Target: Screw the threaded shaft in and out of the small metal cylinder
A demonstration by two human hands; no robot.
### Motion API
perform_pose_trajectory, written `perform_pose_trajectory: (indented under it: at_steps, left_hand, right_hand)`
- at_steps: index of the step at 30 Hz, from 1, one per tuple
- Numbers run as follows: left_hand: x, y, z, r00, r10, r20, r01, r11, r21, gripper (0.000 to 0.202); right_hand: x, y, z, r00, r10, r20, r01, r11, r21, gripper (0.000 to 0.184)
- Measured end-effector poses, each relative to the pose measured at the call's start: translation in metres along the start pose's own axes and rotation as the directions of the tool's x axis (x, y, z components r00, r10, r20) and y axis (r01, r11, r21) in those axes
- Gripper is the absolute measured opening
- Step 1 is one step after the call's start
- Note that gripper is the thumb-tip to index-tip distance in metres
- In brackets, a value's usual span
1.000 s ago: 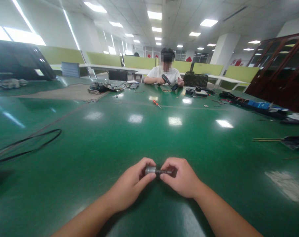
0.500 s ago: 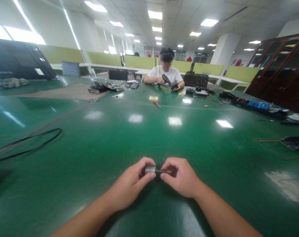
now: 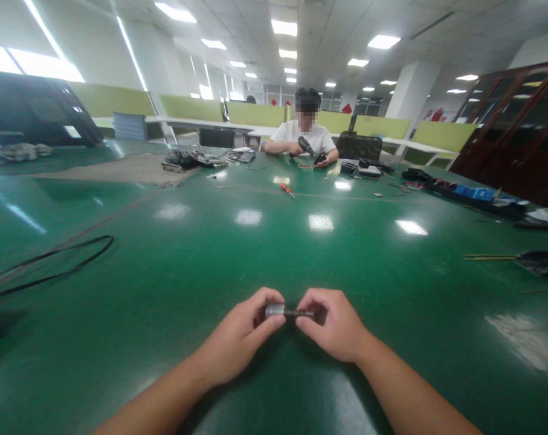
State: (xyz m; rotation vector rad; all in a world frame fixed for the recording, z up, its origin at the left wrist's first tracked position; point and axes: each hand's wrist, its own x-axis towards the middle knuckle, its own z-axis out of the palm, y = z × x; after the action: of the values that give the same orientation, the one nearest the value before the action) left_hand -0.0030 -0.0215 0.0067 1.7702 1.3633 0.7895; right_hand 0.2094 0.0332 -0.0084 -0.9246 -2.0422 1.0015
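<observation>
- Glossy green table (image 3: 255,241) fills most of the view, in a large office lit by ceiling panels, with pale green partitions along the far side.
- Left hand (image 3: 237,338) is at the near middle of the table, thumb and forefinger pinched shut around a silver cylinder (image 3: 275,310).
- Right hand (image 3: 335,329) is just right of it, knuckles up, fingertips closed on a thin dark shaft (image 3: 298,313) that sticks out of the cylinder's right end.
- Cylinder and shaft lie level between the two hands, just above the tabletop; whether they touch it I cannot tell.
- Both forearms reach in from the near edge and rest low over the surface.
- Black cable (image 3: 65,257) loops across the table at the left, well apart from the hands.
- Red-handled screwdriver (image 3: 286,190) lies alone toward the far middle.
- Far across the table a person in a white shirt (image 3: 304,136) sits facing this way, hands around a dark tool (image 3: 305,145), with small parts scattered nearby.
- Blue box (image 3: 475,193) sits among dark gear at the far right, in front of a brown wooden cabinet (image 3: 518,121).
- Thin sticks (image 3: 489,257) lie flat at the right edge.
- Black case (image 3: 33,109) stands tilted at the far left.
</observation>
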Motion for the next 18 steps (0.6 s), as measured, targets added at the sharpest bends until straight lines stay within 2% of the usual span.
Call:
perform_pose_trajectory:
  at_steps: [18]
  left_hand:
    - [-0.0019,-0.0015,-0.0004,1.0,-0.006,-0.016,0.006,1.0,0.001,0.015]
  right_hand:
    - [0.0,0.0009,-0.0005,1.0,0.02,-0.024,-0.02,1.0,0.007,0.008]
